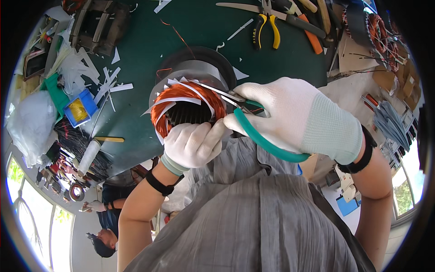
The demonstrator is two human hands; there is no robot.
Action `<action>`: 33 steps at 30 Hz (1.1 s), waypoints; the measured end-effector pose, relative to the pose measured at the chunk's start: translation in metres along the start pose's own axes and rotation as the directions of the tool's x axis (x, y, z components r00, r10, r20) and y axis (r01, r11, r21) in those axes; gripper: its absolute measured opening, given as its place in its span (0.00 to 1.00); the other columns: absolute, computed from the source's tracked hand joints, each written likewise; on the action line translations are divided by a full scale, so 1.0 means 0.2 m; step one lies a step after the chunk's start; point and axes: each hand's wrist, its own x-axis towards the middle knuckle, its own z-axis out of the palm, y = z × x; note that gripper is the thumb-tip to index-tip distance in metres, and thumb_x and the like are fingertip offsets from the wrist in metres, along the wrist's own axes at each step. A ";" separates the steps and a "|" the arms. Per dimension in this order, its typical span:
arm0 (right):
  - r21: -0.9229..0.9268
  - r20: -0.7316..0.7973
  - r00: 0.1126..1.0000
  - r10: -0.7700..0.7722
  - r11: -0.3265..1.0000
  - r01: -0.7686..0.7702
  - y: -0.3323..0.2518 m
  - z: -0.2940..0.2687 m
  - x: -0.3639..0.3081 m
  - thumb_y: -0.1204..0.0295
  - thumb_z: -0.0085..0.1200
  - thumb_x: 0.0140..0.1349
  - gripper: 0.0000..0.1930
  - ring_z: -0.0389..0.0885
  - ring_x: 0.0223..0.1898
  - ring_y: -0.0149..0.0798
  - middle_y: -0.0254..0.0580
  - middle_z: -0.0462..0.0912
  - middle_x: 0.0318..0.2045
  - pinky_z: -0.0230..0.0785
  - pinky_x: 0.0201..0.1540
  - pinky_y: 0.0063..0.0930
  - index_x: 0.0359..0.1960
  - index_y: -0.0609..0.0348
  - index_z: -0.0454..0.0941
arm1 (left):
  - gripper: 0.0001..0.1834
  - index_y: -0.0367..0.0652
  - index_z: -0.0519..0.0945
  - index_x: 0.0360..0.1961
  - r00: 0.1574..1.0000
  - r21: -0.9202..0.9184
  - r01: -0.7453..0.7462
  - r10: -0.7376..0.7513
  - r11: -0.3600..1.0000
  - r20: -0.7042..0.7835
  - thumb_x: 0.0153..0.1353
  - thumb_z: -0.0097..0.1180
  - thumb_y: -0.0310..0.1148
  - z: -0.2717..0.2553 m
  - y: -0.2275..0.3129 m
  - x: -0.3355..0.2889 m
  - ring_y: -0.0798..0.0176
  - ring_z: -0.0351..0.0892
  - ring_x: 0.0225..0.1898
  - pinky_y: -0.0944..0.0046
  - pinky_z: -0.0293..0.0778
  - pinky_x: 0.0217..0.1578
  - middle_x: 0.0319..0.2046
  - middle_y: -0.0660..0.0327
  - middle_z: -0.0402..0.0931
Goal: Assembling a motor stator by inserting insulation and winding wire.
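While L knit-gloved fingers point(195, 139) clasp ring-shaped Cu coil point(183, 92), R fingers point(253, 93) grip green-handled scissors point(267, 146).

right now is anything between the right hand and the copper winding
Yes, the scissors: the right hand holds them, and their blades reach the upper right edge of the copper winding, by the white strips. Nothing else visible stands between.

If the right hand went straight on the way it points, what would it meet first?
Probably the copper coil: the right hand points toward it, and the blades of its scissors appear at the upper rim, though depth is unclear.
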 end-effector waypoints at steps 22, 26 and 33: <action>-0.211 0.012 0.995 -0.101 0.972 0.101 0.01 -0.04 0.08 0.50 0.54 0.70 0.25 0.88 0.33 0.55 0.56 0.85 0.28 0.81 0.40 0.41 0.44 0.63 0.86 | 0.29 0.54 0.88 0.48 0.994 -0.161 -0.104 0.109 0.981 0.023 0.38 0.65 0.31 -0.06 -0.10 0.01 0.71 0.69 0.21 0.68 0.70 0.22 0.32 0.72 0.70; -0.125 -0.025 0.998 -0.059 0.991 0.056 0.00 0.01 0.05 0.47 0.56 0.70 0.26 0.88 0.32 0.54 0.55 0.85 0.27 0.80 0.38 0.42 0.45 0.64 0.84 | 0.29 0.51 0.88 0.49 0.991 -0.223 -0.081 0.103 0.971 0.091 0.38 0.66 0.32 -0.08 -0.11 0.02 0.69 0.72 0.24 0.66 0.73 0.27 0.33 0.70 0.72; 0.088 -0.225 0.963 0.146 0.988 -0.129 -0.10 0.18 -0.24 0.48 0.64 0.65 0.39 0.88 0.36 0.53 0.50 0.86 0.35 0.79 0.39 0.40 0.69 0.59 0.67 | 0.35 0.42 0.80 0.60 0.915 -0.135 0.404 -0.397 0.905 0.077 0.45 0.67 0.31 -0.13 0.14 0.14 0.52 0.78 0.50 0.50 0.74 0.53 0.49 0.58 0.77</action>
